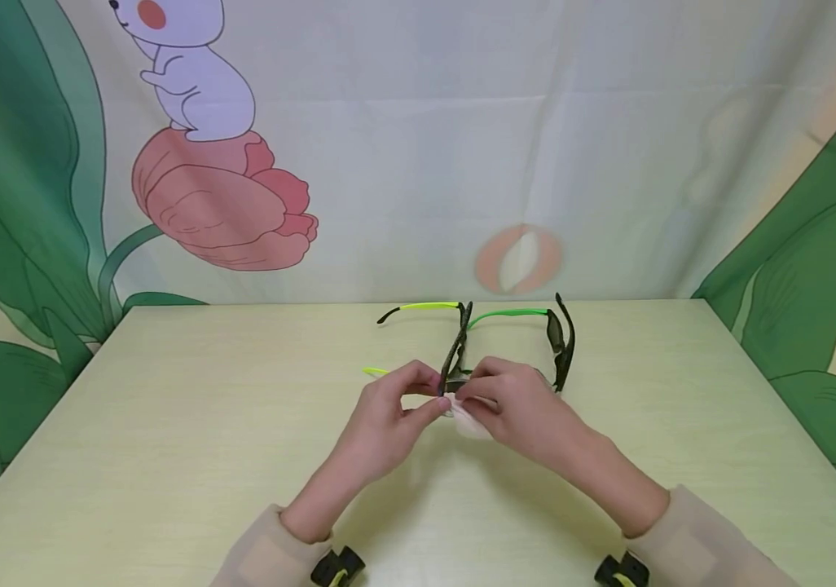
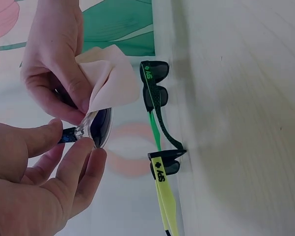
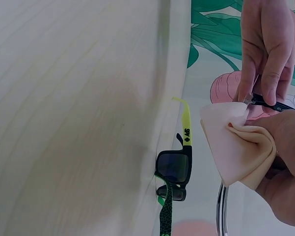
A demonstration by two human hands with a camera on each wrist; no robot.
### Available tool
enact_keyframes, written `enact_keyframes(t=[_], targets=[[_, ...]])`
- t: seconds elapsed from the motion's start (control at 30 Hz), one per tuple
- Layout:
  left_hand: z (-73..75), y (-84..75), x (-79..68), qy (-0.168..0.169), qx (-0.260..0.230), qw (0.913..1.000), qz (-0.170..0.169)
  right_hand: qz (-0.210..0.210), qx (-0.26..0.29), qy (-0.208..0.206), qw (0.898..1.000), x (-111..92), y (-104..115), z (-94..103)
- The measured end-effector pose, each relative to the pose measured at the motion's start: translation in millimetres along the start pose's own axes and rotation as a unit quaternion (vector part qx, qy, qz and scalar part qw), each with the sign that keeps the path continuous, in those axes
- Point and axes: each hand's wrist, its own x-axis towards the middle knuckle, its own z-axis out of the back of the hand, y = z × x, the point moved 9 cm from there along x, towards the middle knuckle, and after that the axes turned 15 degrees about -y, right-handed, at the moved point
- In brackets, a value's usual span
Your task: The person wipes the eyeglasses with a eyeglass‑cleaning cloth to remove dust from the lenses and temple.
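Observation:
My left hand (image 1: 386, 417) pinches a pair of sunglasses at the corner by the hinge of a dark temple. One dark lens in a clear, silvery rim (image 2: 102, 129) shows between the hands in the left wrist view. A pale pink cloth (image 3: 230, 147) is folded between the thumb and fingers of my right hand (image 1: 524, 408). The cloth lies against the lens area of these glasses and covers part of them. Below the cloth, a silvery arm (image 3: 222, 211) of the glasses sticks out in the right wrist view. Both hands are above the table.
Beyond the hands, sunglasses with yellow temples (image 2: 163, 189) and another pair with green on the temples (image 2: 155, 101) stand side by side on the pale wooden table (image 1: 169, 424). A printed curtain (image 1: 403, 163) hangs behind the table's far edge.

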Motion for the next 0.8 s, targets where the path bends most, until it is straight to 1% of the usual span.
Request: enact_keyframes(t=[0.13,0.23,0.37,0.47,0.6,0.8], targets=[[-3.3,-0.7,-1.2,0.01,-0.009,0.9999,-0.002,-0.003,-0.022,0.013,1.0,0.9,-2.9,-2.9],[-4.7,-0.9,-2.0,0.015,-0.011,0.9998,-0.003,-0.017,-0.04,0.023,0.999,2.0,-7.0,-4.9],[-6.2,-1.0,-3.0,0.02,-0.008,0.9998,-0.003,-0.04,-0.059,0.028,0.997,3.0,-12.1,-5.0],[-6.9,-1.4,-3.4,0.022,-0.006,0.9997,-0.003,-0.046,-0.067,0.026,0.996,3.3,-13.2,-4.1],[-7.0,-1.9,-3.7,0.022,-0.003,0.9997,-0.009,-0.04,-0.056,0.029,0.997,3.5,-11.6,-3.3],[-6.6,-1.8,-3.7,0.02,0.007,0.9996,-0.021,-0.006,-0.008,0.056,0.998,1.6,-4.7,-5.1]])
